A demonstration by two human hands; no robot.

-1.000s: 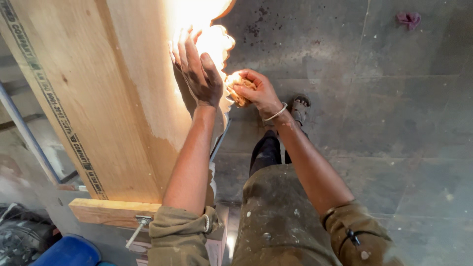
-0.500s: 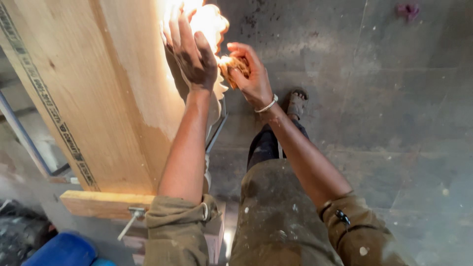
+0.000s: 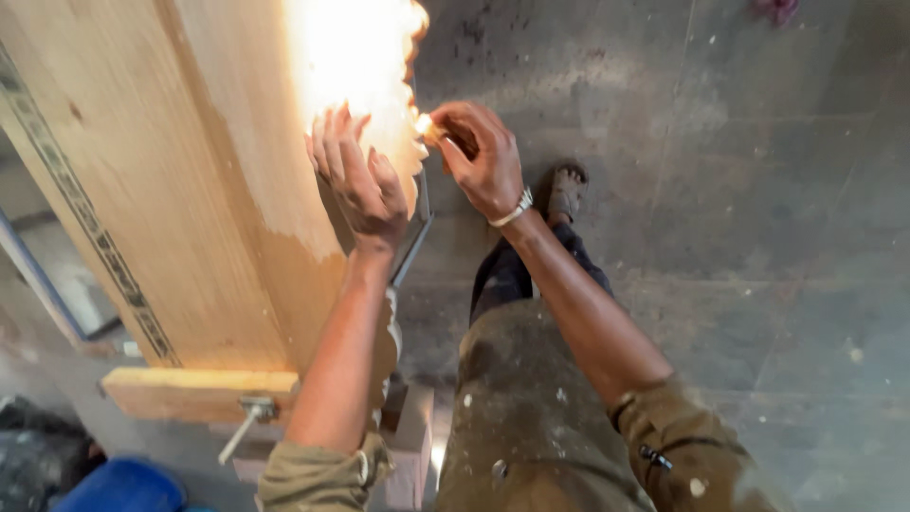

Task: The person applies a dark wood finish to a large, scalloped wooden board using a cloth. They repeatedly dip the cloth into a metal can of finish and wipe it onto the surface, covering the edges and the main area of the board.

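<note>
Head view: pale wooden board [image 3: 190, 190], sunlit edge

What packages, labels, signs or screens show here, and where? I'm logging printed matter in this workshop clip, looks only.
Printed strip: a narrow dark band with pale markings, running slantwise down the left edge of the big pale wooden board; too blurred to make out more.
No packages, signs or screens show.
The left hand lies flat on the board; the right hand pinches a small bright object at the board's edge.

Woodworking workshop: big plywood board [image 3: 171, 190], wooden clamp [image 3: 194, 393], dusty concrete floor [image 3: 739, 209].
</note>
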